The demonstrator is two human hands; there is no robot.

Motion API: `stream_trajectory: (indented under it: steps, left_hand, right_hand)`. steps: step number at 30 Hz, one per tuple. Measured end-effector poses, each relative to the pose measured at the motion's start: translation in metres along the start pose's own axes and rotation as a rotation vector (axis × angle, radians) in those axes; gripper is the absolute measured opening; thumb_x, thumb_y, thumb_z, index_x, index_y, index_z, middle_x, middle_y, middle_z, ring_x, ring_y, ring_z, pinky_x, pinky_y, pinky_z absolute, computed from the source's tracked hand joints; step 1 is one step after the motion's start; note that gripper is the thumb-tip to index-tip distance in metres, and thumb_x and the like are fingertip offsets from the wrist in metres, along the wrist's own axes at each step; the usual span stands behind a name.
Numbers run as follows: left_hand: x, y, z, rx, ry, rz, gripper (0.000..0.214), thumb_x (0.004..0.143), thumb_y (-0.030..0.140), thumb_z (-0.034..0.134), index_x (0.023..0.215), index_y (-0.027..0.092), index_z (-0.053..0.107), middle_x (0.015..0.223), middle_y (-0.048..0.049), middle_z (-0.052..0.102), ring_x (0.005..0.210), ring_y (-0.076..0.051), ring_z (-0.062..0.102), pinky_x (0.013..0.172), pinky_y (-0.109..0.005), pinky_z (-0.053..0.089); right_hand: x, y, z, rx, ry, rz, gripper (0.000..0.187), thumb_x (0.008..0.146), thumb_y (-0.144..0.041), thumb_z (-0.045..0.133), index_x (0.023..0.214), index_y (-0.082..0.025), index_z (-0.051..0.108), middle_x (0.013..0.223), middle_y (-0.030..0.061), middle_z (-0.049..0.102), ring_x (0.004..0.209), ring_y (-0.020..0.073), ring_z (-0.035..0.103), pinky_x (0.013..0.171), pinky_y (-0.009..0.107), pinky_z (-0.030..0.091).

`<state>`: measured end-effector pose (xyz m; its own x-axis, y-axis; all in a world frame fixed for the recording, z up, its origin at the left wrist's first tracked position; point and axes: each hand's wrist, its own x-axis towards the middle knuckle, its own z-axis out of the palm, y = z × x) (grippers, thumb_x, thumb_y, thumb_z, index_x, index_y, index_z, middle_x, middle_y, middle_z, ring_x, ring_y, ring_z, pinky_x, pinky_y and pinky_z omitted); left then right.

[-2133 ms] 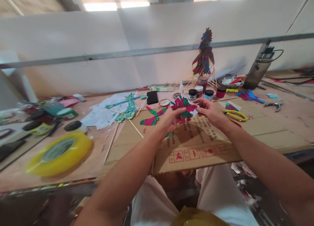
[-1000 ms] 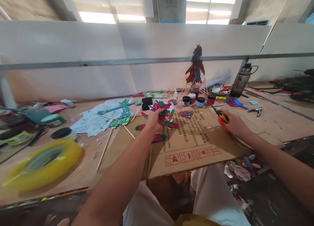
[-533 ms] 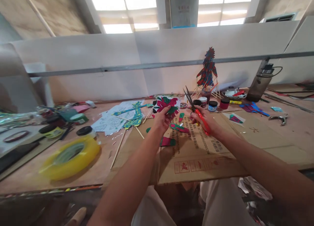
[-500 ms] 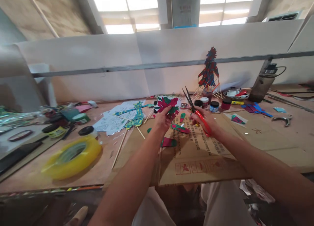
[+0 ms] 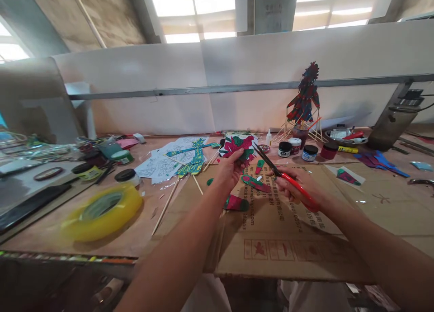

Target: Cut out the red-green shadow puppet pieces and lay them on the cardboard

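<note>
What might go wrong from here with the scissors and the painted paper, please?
The tips of the scissors sit close to the painted paper, so a slip might spoil the painted part. The left hand grips that paper near the scissors, so it could get nicked. Loose painted pieces lie on the cardboard and might get knocked.

Stick-legged red-and-blue figure (image 5: pixel 308 99), upright; in front of it, small lidded jars (image 5: pixel 309 154) in a loose row; to its left, a small white dropper bottle (image 5: pixel 269 138); to its right, a yellow tube (image 5: pixel 348 149), then a grey translucent bottle (image 5: pixel 391 126); well to its left, drawing-covered sheets (image 5: pixel 154 163) and, farther off, a thick yellow tape roll (image 5: pixel 127 212)
</note>
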<state>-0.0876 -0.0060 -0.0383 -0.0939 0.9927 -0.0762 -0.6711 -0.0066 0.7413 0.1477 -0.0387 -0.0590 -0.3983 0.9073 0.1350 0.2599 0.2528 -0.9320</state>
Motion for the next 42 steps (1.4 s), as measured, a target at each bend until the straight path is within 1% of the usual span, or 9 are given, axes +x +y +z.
stream_trajectory:
  steps: [7,12,19,27,30,33,37,39,42]
  left_hand:
    - [-0.001,0.000,0.003,-0.036,0.031,-0.012,0.017,0.078,0.010,0.089,0.081,0.016,0.073,0.073,0.0001,0.077,0.053,-0.009,0.064,0.047,-0.019,0.048]
    - [-0.001,-0.007,0.003,-0.062,0.018,-0.047,0.019,0.076,0.012,0.091,0.082,0.016,0.074,0.077,-0.0017,0.078,0.054,-0.009,0.065,0.045,-0.018,0.047]
    - [-0.004,-0.012,0.007,-0.083,0.045,-0.070,0.024,0.073,0.009,0.094,0.075,0.015,0.071,0.068,0.0004,0.074,0.050,-0.007,0.058,0.047,-0.019,0.045]
    - [-0.002,-0.005,0.011,-0.151,0.083,-0.007,0.019,0.080,0.007,0.087,0.075,0.016,0.072,0.073,-0.0013,0.078,0.056,-0.011,0.067,0.048,-0.021,0.044]
    - [-0.003,-0.001,0.012,-0.183,0.094,0.053,0.020,0.080,0.008,0.088,0.075,0.018,0.070,0.070,0.0012,0.077,0.053,-0.010,0.066,0.048,-0.022,0.045]
    - [-0.005,-0.003,0.012,-0.200,0.090,0.061,0.015,0.083,0.011,0.085,0.079,0.018,0.072,0.072,0.0001,0.078,0.056,-0.011,0.067,0.050,-0.022,0.048]
    - [-0.012,-0.025,0.013,-0.187,0.034,-0.002,0.015,0.081,0.011,0.087,0.081,0.017,0.073,0.077,-0.0007,0.080,0.061,-0.011,0.069,0.055,-0.022,0.049]
    - [-0.019,-0.040,0.015,-0.164,0.000,-0.053,0.023,0.073,0.011,0.093,0.078,0.017,0.071,0.075,0.0000,0.078,0.061,-0.011,0.069,0.056,-0.022,0.050]
    - [-0.030,-0.060,0.019,-0.116,-0.095,-0.118,0.036,0.063,0.016,0.102,0.076,0.017,0.069,0.078,-0.0015,0.079,0.067,-0.013,0.073,0.062,-0.024,0.054]
  right_hand:
    - [0.000,0.003,0.001,-0.015,-0.021,-0.076,0.018,0.091,-0.042,0.076,0.104,-0.031,0.083,0.063,-0.0015,0.071,0.040,0.0155,0.059,0.035,0.026,0.045]
    - [0.003,0.011,0.001,-0.041,-0.010,-0.029,0.030,0.090,-0.048,0.075,0.114,-0.032,0.083,0.067,-0.0004,0.074,0.048,0.0192,0.065,0.044,0.031,0.052]
    - [0.000,0.011,0.005,-0.092,0.065,-0.085,0.031,0.092,-0.046,0.074,0.118,-0.032,0.083,0.067,0.0013,0.074,0.051,0.0218,0.066,0.045,0.032,0.051]
    - [-0.002,0.002,0.004,-0.181,0.008,-0.157,0.026,0.091,-0.048,0.073,0.110,-0.035,0.086,0.063,-0.0007,0.068,0.054,0.0207,0.062,0.049,0.030,0.048]
    - [-0.004,0.001,0.003,-0.156,-0.005,-0.123,0.032,0.088,-0.049,0.074,0.114,-0.033,0.084,0.064,-0.0013,0.067,0.052,0.0201,0.060,0.048,0.030,0.047]
    - [-0.004,0.000,0.003,-0.087,0.117,-0.152,0.036,0.090,-0.048,0.069,0.120,-0.031,0.080,0.081,0.0022,0.073,0.059,0.0205,0.063,0.054,0.033,0.053]
    - [0.000,-0.001,0.005,-0.009,0.334,-0.273,0.041,0.090,-0.046,0.071,0.129,-0.033,0.068,0.110,0.0056,0.076,0.093,0.0241,0.074,0.083,0.038,0.063]
    - [0.003,-0.002,0.004,0.030,0.350,-0.281,0.045,0.089,-0.045,0.074,0.131,-0.033,0.063,0.111,0.0053,0.075,0.103,0.0248,0.074,0.093,0.040,0.062]
    - [0.004,-0.004,0.004,0.070,0.369,-0.253,0.045,0.086,-0.043,0.076,0.128,-0.031,0.063,0.102,0.0038,0.074,0.091,0.0233,0.072,0.085,0.038,0.062]
